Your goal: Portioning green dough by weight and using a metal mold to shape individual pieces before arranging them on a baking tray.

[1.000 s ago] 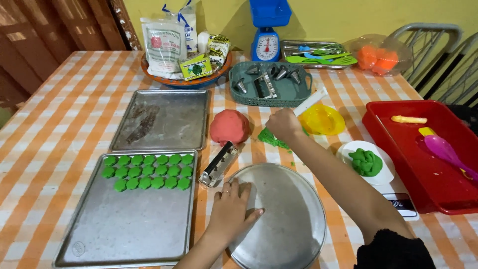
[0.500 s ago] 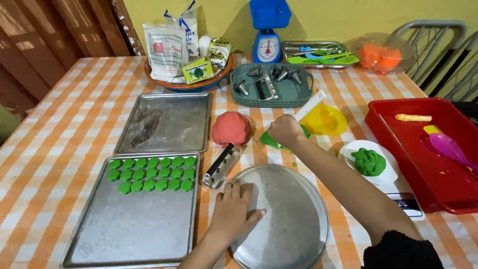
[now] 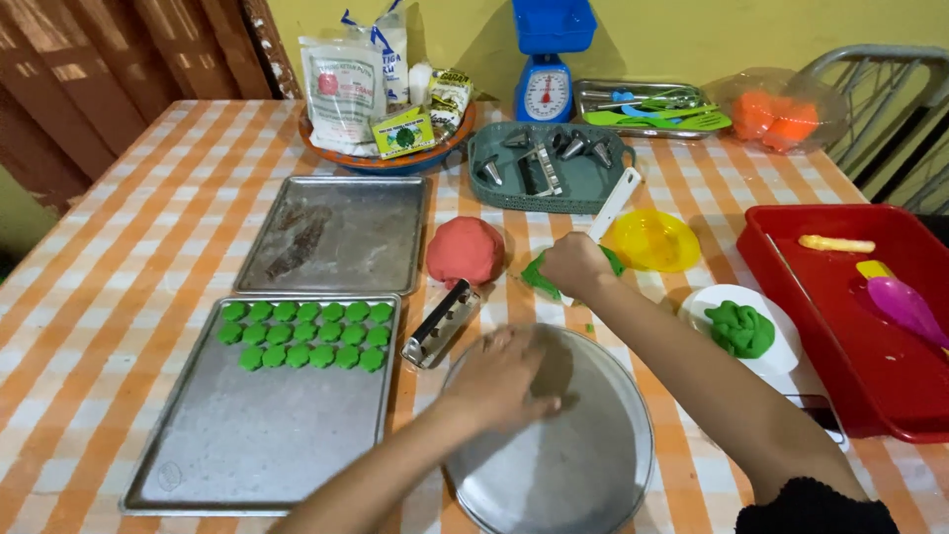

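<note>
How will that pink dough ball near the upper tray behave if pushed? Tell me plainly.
The pink dough ball looks like a squat mound with a flat base, so it probably slides or dents rather than rolls. Its matte, slightly lumpy surface suggests soft, somewhat sticky dough that may drag on the checked tablecloth. It likely feels dense for its size.

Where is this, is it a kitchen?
Probably a home baking table: a checked tablecloth, a blue kitchen scale, and a baking tray lined with small green dough pieces.

Home kitchen: checked tablecloth point(image 3: 119, 247), baking trays point(image 3: 336, 235), kitchen scale point(image 3: 546, 69), dough point(image 3: 465, 250).
</note>
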